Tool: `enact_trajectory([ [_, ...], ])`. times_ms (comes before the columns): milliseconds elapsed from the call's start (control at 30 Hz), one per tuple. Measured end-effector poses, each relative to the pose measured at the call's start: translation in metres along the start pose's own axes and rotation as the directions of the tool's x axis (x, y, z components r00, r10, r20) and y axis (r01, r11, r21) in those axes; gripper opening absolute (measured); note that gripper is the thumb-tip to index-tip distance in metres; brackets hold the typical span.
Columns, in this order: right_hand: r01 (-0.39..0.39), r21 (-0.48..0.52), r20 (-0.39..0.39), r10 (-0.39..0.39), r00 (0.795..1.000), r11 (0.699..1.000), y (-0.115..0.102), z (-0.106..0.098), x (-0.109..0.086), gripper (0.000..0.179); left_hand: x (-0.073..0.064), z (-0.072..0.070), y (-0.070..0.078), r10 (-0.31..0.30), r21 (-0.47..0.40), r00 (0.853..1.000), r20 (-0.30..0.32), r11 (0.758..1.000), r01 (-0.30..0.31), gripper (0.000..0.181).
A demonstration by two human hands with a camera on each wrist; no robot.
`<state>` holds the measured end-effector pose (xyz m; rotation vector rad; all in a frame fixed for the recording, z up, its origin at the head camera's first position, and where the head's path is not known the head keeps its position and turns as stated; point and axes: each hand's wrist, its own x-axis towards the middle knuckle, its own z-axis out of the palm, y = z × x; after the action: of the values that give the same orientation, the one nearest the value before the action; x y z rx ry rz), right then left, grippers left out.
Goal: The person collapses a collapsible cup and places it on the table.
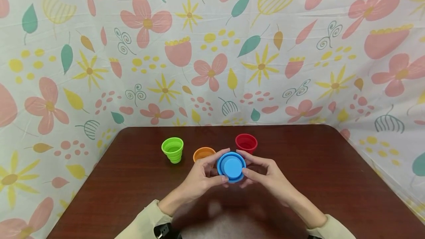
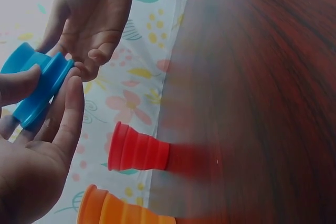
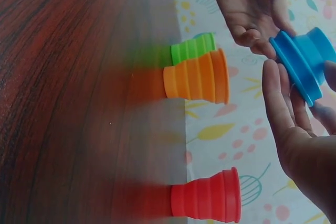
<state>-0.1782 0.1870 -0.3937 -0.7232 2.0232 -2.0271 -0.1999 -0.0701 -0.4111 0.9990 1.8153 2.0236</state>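
A blue collapsible cup [image 1: 232, 167] is held above the table between both hands, its round face turned toward the head camera. My left hand [image 1: 201, 175] grips its left side, the thumb on the near lower rim. From the right, my right hand [image 1: 268, 172] pinches the opposite rim between thumb and fingers. Seen side-on in the left wrist view, the blue cup [image 2: 44, 85] is partly folded, with a wide flange beside a shorter section. The right wrist view shows the same squat shape of the cup [image 3: 302, 61].
Behind the hands, a green cup [image 1: 173, 150], an orange cup [image 1: 203, 153] and a red cup [image 1: 246, 143] stand extended on the dark wooden table [image 1: 109, 194]. The left hand partly covers the orange one. A flower-patterned cloth [image 1: 212, 47] hangs beyond the table's far edge.
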Motion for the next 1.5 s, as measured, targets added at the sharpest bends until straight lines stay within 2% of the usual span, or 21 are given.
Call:
enact_trajectory([
  [367,-0.054,-0.039,-0.033,0.053,0.998,0.998,0.001,0.001,0.002,0.047,-0.002,0.003,0.001,0.017,-0.008,1.000,-0.015,1.000,-0.017,0.069],
  [733,-0.052,-0.034,-0.036,0.051,0.998,0.998,0.002,0.004,0.003,0.045,-0.004,0.004,0.002,0.054,0.051,0.998,-0.019,0.997,-0.053,0.064],
  [1000,-0.079,-0.048,-0.058,0.076,0.995,0.996,0.002,0.004,0.003,0.045,-0.003,0.004,0.007,-0.051,-0.022,0.998,-0.031,0.999,0.050,0.050],
  [1167,-0.059,-0.059,-0.060,0.055,0.997,0.997,0.002,0.004,0.004,0.044,0.000,0.006,0.009,-0.094,-0.013,0.994,-0.058,0.996,0.094,0.043],
  [1500,-0.069,-0.116,-0.126,0.054,0.991,0.991,-0.002,0.005,0.005,0.041,0.002,0.008,0.012,-0.101,0.004,0.992,-0.071,0.995,0.102,0.042],
])
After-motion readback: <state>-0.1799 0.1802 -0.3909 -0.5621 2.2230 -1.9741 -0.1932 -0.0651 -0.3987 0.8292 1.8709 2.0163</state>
